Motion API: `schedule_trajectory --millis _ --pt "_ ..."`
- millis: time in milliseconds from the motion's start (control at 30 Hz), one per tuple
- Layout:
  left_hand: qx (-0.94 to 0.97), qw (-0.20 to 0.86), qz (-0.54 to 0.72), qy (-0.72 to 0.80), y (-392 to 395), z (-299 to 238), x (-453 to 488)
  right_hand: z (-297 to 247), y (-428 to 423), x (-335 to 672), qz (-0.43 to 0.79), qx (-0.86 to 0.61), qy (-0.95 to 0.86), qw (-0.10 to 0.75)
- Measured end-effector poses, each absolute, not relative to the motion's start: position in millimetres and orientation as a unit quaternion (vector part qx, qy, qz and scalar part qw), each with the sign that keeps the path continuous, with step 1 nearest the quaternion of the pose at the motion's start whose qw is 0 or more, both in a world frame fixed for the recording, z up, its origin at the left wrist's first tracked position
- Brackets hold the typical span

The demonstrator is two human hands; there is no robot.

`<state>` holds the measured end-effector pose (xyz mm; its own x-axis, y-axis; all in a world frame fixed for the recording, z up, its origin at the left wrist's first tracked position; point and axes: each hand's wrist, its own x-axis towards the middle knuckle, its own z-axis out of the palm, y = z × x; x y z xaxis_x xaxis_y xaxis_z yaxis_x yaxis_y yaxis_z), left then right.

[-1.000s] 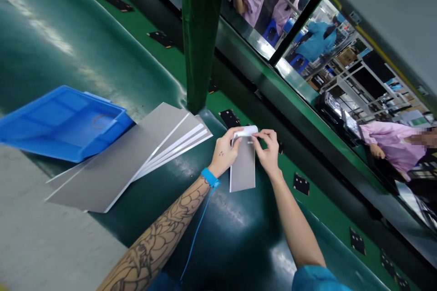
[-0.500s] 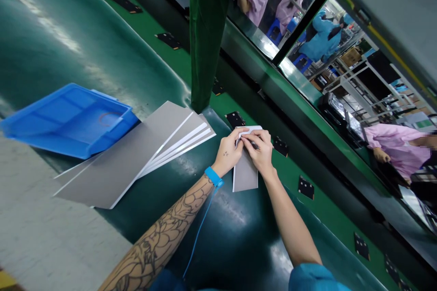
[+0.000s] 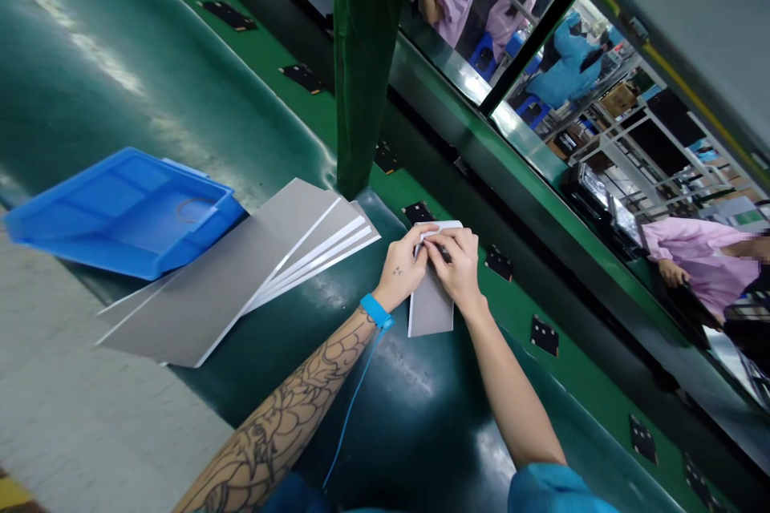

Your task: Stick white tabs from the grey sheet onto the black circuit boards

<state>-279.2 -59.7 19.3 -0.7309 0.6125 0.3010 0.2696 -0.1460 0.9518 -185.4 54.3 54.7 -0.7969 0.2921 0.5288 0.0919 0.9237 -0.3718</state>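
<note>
A narrow grey sheet with white edges [image 3: 434, 309] lies under my two hands, over the edge of the dark green bench. My left hand [image 3: 402, 268] pinches the sheet near its far end. Fingertips of my right hand [image 3: 458, 260] are closed at the same spot, touching those of the left. The pinched part is mostly hidden by the fingers; a pale, lifted edge shows beyond them. A blue wrist strap [image 3: 376, 311] with a thin cord sits on my left wrist. To the left lies a fanned stack of larger grey sheets with white borders [image 3: 241, 280].
A blue plastic bin [image 3: 120, 212] stands left, touching the stack. Beyond the bench [image 3: 397, 417] runs a green conveyor belt [image 3: 520, 296] carrying several black boards [image 3: 545, 334]. A green post [image 3: 364, 56] rises behind the stack. Co-workers in pink [image 3: 691, 256] and blue [image 3: 569, 64] sit across.
The black boards on the belt have shifted slightly toward the lower right. Both hands stay at the sheet's far end with barely any finger movement.
</note>
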Motion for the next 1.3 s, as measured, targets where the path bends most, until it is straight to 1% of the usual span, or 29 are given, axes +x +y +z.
schedule_trajectory --millis 233,400,600,833,933,1033,1100,1167,1300 --pt "0.343 0.124 0.677 0.639 -59 18 -280 56 55 -187 0.161 -0.095 -0.940 0.286" --pt "0.349 0.115 0.681 0.633 -60 20 -279 52 52 -186 0.149 -0.107 -0.929 0.322" --pt "0.339 0.102 0.680 0.642 -61 23 -278 42 54 -182 0.129 -0.084 -0.924 0.351" --pt "0.344 0.108 0.676 0.643 -61 21 -278 45 45 -186 0.166 -0.091 -0.924 0.331" --pt "0.319 0.102 0.674 0.659 -63 21 -280 48 53 -176 0.240 -0.162 -0.882 0.373" --pt "0.278 0.097 0.686 0.666 -64 19 -285 43 83 -143 0.328 -0.302 -0.796 0.409" --pt "0.269 0.100 0.692 0.663 -64 18 -287 33 107 -114 0.359 -0.380 -0.758 0.389" --pt "0.277 0.112 0.690 0.660 -65 17 -288 21 128 -89 0.362 -0.423 -0.754 0.346" --pt "0.284 0.130 0.691 0.652 -65 14 -286 0 146 -68 0.310 -0.429 -0.800 0.282"
